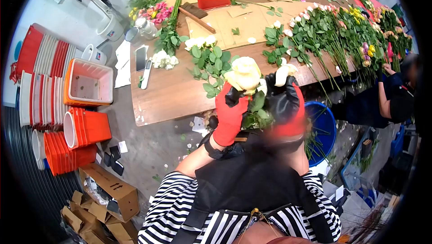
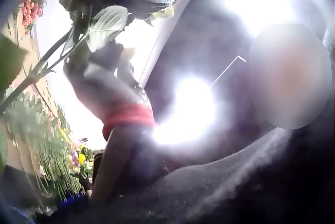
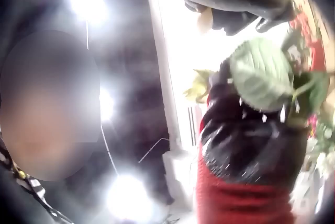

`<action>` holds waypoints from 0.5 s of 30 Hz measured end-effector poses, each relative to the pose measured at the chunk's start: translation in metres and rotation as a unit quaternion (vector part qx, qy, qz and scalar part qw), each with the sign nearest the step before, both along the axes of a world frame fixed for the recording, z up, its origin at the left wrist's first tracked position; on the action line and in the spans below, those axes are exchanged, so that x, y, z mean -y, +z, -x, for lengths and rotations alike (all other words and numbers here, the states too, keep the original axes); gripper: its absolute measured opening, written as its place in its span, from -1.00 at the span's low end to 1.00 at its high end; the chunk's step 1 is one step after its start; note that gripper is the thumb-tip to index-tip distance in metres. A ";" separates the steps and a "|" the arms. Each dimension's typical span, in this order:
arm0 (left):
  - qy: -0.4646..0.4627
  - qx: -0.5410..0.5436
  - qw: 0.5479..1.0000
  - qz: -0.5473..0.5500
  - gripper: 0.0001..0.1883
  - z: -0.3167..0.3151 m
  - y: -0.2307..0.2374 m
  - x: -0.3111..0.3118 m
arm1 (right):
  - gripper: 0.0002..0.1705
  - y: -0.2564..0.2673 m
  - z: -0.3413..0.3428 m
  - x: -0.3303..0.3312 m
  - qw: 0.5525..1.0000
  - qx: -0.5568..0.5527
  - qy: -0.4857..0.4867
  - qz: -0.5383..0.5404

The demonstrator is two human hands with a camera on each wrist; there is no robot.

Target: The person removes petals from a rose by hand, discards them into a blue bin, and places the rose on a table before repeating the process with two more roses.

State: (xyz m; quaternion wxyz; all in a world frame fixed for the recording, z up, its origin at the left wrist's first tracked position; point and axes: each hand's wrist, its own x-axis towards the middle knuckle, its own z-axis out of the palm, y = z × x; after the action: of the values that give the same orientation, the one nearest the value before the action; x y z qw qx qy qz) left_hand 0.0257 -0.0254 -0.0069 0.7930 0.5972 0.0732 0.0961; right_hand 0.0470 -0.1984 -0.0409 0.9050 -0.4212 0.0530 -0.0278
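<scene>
A large cream rose (image 1: 244,74) is upright in front of the chest, its leaves (image 1: 258,113) hanging below. The left hand (image 1: 230,111), in a red and black glove, grips it just under the bloom. To its right the right hand (image 1: 285,104), gloved alike, pinches a loose pale petal (image 1: 284,74) between thumb and fingers, apart from the rose. In the left wrist view a leafy stem (image 2: 31,77) crosses beside the right hand (image 2: 107,85). The right wrist view has the left hand (image 3: 251,145) behind a leaf (image 3: 261,72).
White roses (image 1: 200,42) lie on the wooden table (image 1: 166,102) just beyond the hands, with a phone (image 1: 141,58) at its left. Rows of roses (image 1: 324,28) cover the right side. A blue bin (image 1: 321,131) stands below the right hand. Another person (image 1: 382,93) is at far right.
</scene>
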 end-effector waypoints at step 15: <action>0.078 0.033 0.971 -0.223 -0.59 -0.003 -0.010 0.008 | -0.58 0.078 0.003 -0.026 0.859 0.196 -0.099 0.463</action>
State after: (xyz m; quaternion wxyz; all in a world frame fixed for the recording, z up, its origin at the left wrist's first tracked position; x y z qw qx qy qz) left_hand 0.0290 -0.0334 -0.0171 0.6318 0.7478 0.0703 0.1913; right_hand 0.0445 -0.1726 0.0376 0.5899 -0.7700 -0.1026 -0.2204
